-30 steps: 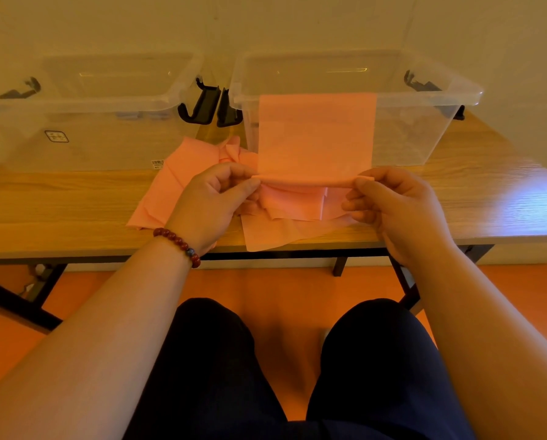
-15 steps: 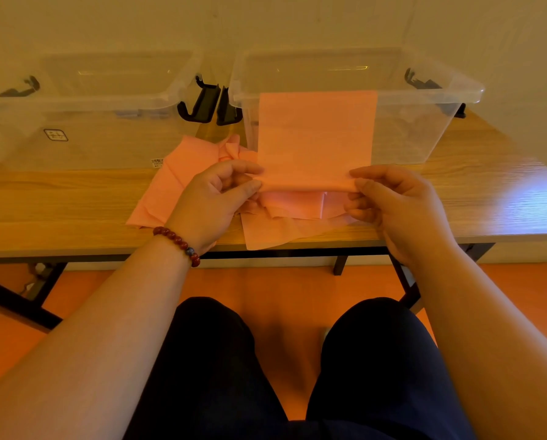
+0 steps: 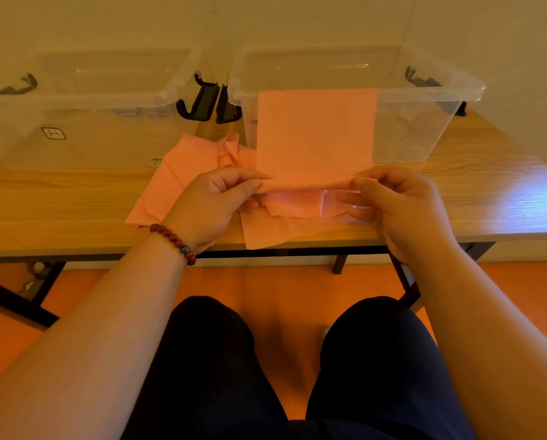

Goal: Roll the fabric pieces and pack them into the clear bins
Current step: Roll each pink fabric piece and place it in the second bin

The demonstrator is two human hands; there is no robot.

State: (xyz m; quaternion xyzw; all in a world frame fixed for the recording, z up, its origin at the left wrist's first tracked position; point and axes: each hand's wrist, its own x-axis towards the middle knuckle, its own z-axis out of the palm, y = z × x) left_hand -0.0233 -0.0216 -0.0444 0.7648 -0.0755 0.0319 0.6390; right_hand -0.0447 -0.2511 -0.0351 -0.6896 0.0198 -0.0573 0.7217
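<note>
I have one head-worn view, looking forward and down across the knees at the counter, close up, bins at its far edge.

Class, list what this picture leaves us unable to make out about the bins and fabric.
Head view, right clear bin: the held fabric piece hides much of its inside.
Head view, left clear bin: left edge cuts it off; label too small to read.
Head view, fabric pile: left hand and right hand cover part; count unclear.
</note>
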